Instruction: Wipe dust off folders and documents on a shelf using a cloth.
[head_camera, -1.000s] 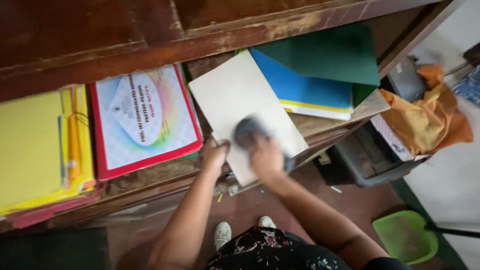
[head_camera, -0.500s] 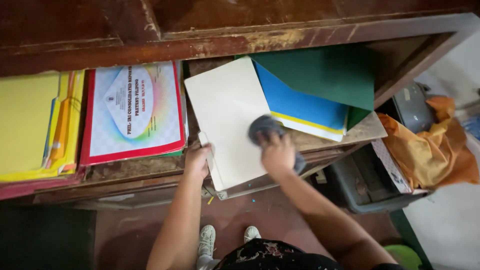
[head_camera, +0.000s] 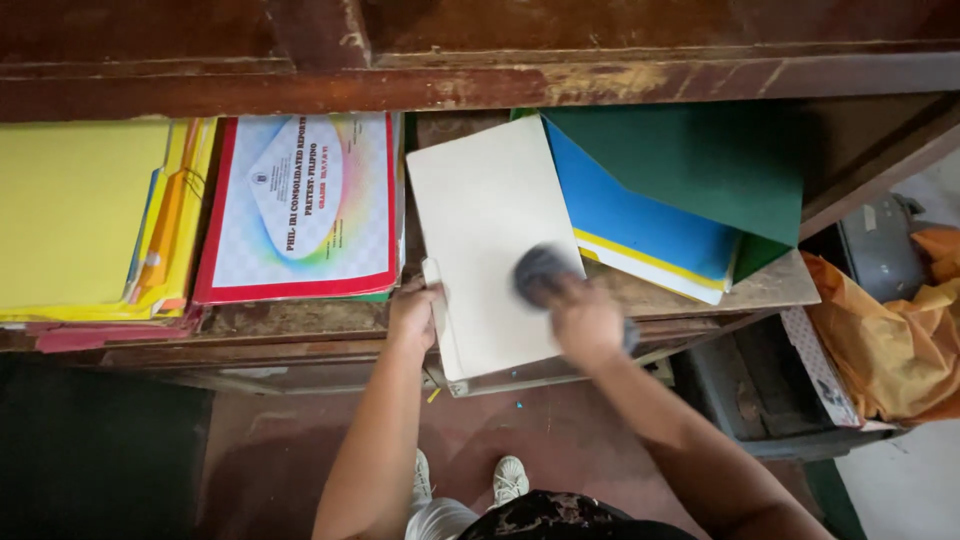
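A wooden shelf carries a cream folder, its long axis running away from the person and its near end overhanging the shelf edge. The left hand grips its left edge; the right hand, blurred, closes on a dark cloth pressed on the folder's right side.

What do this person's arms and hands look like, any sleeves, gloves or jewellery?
Both forearms are bare, with no sleeves in view. The left hand has no glove, ring or watch that shows. The right hand is blurred, so small details cannot be told.
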